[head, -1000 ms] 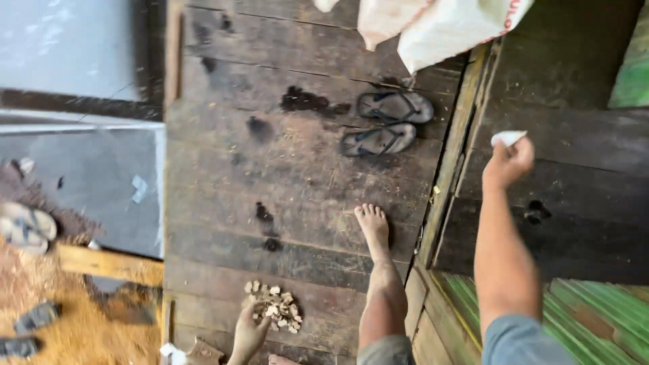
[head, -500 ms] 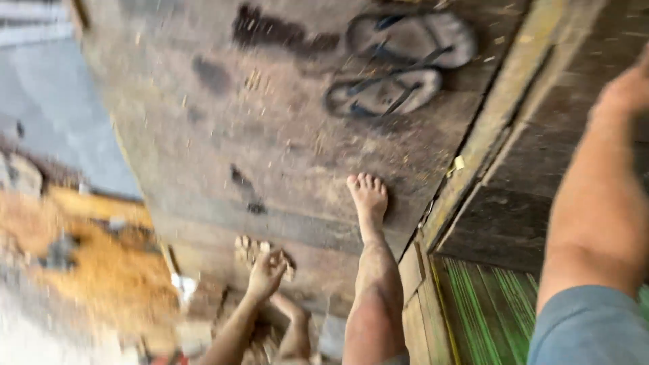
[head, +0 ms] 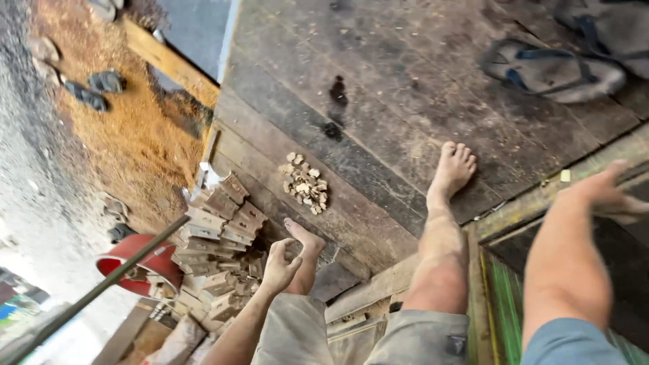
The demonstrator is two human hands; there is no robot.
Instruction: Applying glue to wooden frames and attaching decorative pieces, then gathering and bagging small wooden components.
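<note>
Hanging over a stack of small wooden blocks [head: 220, 233], the left hand [head: 280, 265] is spreading its fingers, open and holding nothing. The blocks are sitting at the edge of the plank floor [head: 399, 88], just below a little pile of wood chips [head: 305, 187]. The right hand [head: 604, 194] is reaching toward the green door frame [head: 534, 203], fingers loosely open, empty. A sandal [head: 551, 69] is lying beyond the bare foot [head: 454, 169].

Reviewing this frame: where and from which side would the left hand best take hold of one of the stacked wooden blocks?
Grip the topmost of the wooden blocks across its two long flat sides, coming from above. The left hand hovers open beside the stack, and only the top pieces lie free, with neighbours pressed close underneath.
</note>
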